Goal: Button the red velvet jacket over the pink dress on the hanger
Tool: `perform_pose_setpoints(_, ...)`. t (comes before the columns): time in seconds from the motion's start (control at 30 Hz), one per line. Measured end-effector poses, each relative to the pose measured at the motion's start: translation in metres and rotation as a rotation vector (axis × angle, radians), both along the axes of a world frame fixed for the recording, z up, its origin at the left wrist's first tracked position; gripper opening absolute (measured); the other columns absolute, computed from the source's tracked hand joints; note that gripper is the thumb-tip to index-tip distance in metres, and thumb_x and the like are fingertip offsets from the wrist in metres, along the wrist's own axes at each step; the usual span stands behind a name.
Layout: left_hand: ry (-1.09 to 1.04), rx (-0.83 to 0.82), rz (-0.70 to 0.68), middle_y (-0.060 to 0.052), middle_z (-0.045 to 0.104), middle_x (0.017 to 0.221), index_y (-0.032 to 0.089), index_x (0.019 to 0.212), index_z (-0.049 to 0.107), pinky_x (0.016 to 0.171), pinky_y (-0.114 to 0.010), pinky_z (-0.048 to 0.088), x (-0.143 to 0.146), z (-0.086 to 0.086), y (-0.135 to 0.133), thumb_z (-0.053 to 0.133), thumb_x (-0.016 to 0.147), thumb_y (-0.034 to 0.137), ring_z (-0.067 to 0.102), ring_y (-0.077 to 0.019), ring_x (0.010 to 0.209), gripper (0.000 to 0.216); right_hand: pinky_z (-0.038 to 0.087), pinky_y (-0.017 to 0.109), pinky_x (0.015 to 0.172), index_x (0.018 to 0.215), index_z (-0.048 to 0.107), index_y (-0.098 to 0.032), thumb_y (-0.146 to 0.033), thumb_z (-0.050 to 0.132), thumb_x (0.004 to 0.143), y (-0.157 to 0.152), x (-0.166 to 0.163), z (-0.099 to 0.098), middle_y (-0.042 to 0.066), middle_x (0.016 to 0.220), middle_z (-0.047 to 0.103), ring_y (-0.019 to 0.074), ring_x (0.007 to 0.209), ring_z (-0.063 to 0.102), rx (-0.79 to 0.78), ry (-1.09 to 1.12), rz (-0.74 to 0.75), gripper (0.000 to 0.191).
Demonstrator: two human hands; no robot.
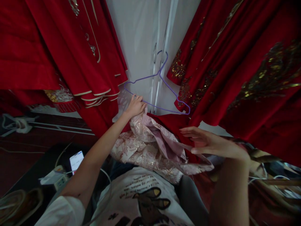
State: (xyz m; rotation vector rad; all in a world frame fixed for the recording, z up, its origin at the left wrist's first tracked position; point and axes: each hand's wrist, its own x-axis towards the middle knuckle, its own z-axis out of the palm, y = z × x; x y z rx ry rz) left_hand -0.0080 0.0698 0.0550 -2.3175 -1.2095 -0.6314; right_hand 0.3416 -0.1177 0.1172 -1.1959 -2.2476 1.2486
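Observation:
A pink-and-cream brocade garment (145, 152) with a pale pink lining lies bunched across my lap. My left hand (136, 105) is closed on its upper edge, with the fingertips at the lower bar of a purple hanger (162, 109). Whether those fingers also grip the bar is hard to see. The hanger stands tilted above the garment, and its hook is close to a white metal frame. My right hand (204, 142) is slightly blurred, its fingers stretched out and apart, just above the garment's right side. It holds nothing that I can see.
Red embroidered garments hang at the left (94, 75) and right (225, 69), with a white frame (156, 75) between them. A lit phone (76, 160) and a power strip (57, 179) lie on a dark surface at lower left. A cable (107, 177) crosses beside me.

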Motion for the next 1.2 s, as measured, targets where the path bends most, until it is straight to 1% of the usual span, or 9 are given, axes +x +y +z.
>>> perform_pose_setpoints(0.2, 0.019, -0.019, 0.022, -0.01, 0.059, 0.087, 0.016, 0.074, 0.073, 0.105, -0.051, 0.033, -0.002, 0.006, 0.007, 0.04, 0.093, 0.028, 0.053, -0.0246, 0.096, 0.039, 0.042, 0.045, 0.107, 0.14, 0.047, -0.031, -0.031, 0.074, 0.069, -0.011, -0.041, 0.001, 0.005, 0.14, 0.052, 0.0286, 0.126, 0.051, 0.232, -0.112, -0.027, 0.076)
perform_pose_setpoints(0.3, 0.0, -0.02, 0.01, -0.009, 0.058, 0.086, 0.017, 0.072, 0.072, 0.107, -0.051, 0.031, -0.01, 0.006, 0.006, 0.041, 0.091, 0.026, 0.052, -0.0237, 0.095, 0.037, 0.052, 0.042, 0.091, 0.132, 0.056, -0.03, -0.018, 0.063, 0.068, 0.005, -0.018, -0.022, 0.007, 0.122, 0.065, 0.0274, 0.107, 0.064, 0.316, -0.156, -0.282, 0.066)
perform_pose_setpoints(0.43, -0.043, -0.02, 0.001, -0.008, 0.058, 0.086, 0.018, 0.072, 0.072, 0.111, -0.053, 0.025, -0.02, 0.008, 0.003, 0.04, 0.092, 0.027, 0.052, -0.0226, 0.094, 0.039, 0.056, 0.042, 0.065, 0.097, 0.066, -0.021, -0.017, 0.065, 0.057, 0.029, 0.035, -0.046, 0.01, 0.085, 0.073, 0.0294, 0.074, 0.07, -0.049, -0.223, -0.695, 0.04)
perform_pose_setpoints(0.53, -0.08, -0.04, -0.02, -0.007, 0.057, 0.085, 0.018, 0.072, 0.071, 0.111, -0.052, 0.025, -0.017, 0.006, 0.0, 0.039, 0.093, 0.027, 0.052, -0.0215, 0.094, 0.039, 0.057, 0.041, 0.069, 0.098, 0.065, -0.024, -0.034, 0.068, 0.064, 0.032, 0.056, -0.048, 0.01, 0.095, 0.072, 0.0285, 0.081, 0.07, -0.229, 0.103, -0.575, 0.036)
perform_pose_setpoints(0.6, -0.103, -0.071, -0.051, -0.006, 0.057, 0.084, 0.018, 0.071, 0.07, 0.111, -0.051, 0.026, -0.01, 0.003, -0.002, 0.039, 0.093, 0.028, 0.052, -0.0206, 0.093, 0.039, 0.056, 0.039, 0.073, 0.117, 0.061, -0.028, -0.038, 0.07, 0.064, 0.03, 0.057, -0.046, 0.008, 0.098, 0.071, 0.0273, 0.085, 0.069, -0.115, 0.35, -0.484, 0.054)
perform_pose_setpoints(0.73, -0.15, -0.102, -0.09, -0.004, 0.055, 0.082, 0.018, 0.069, 0.069, 0.11, -0.048, 0.027, 0.005, -0.003, -0.006, 0.039, 0.094, 0.028, 0.051, -0.0188, 0.091, 0.04, 0.053, 0.041, 0.077, 0.143, 0.042, -0.031, -0.041, 0.062, 0.067, 0.032, 0.045, -0.041, 0.007, 0.093, 0.067, 0.0259, 0.082, 0.066, 0.156, 0.742, -0.57, 0.08)
perform_pose_setpoints(0.93, -0.179, -0.105, -0.086, -0.003, 0.054, 0.079, 0.019, 0.066, 0.068, 0.111, -0.049, 0.026, 0.0, 0.0, -0.009, 0.038, 0.094, 0.029, 0.051, -0.0183, 0.089, 0.042, 0.041, 0.047, 0.102, 0.149, 0.03, -0.035, -0.036, 0.055, 0.075, 0.03, 0.033, -0.024, 0.011, 0.127, 0.059, 0.0277, 0.119, 0.056, 0.277, 0.73, -0.599, 0.078)
perform_pose_setpoints(1.07, -0.182, -0.099, -0.07, -0.004, 0.055, 0.08, 0.019, 0.066, 0.068, 0.111, -0.05, 0.026, -0.008, 0.005, -0.01, 0.041, 0.093, 0.028, 0.051, -0.0192, 0.09, 0.039, 0.043, 0.047, 0.101, 0.145, 0.039, -0.036, -0.033, 0.059, 0.077, 0.025, 0.041, -0.019, 0.011, 0.123, 0.062, 0.0273, 0.113, 0.06, 0.298, 0.732, -0.69, 0.07)
perform_pose_setpoints(1.2, -0.203, -0.112, -0.065, -0.004, 0.056, 0.08, 0.019, 0.066, 0.069, 0.109, -0.05, 0.027, -0.007, 0.005, -0.009, 0.043, 0.091, 0.027, 0.051, -0.0197, 0.09, 0.037, 0.051, 0.04, 0.089, 0.136, 0.053, -0.031, -0.029, 0.07, 0.07, 0.024, 0.048, -0.019, 0.01, 0.102, 0.07, 0.0246, 0.093, 0.066, 0.097, 0.67, -0.843, 0.068)
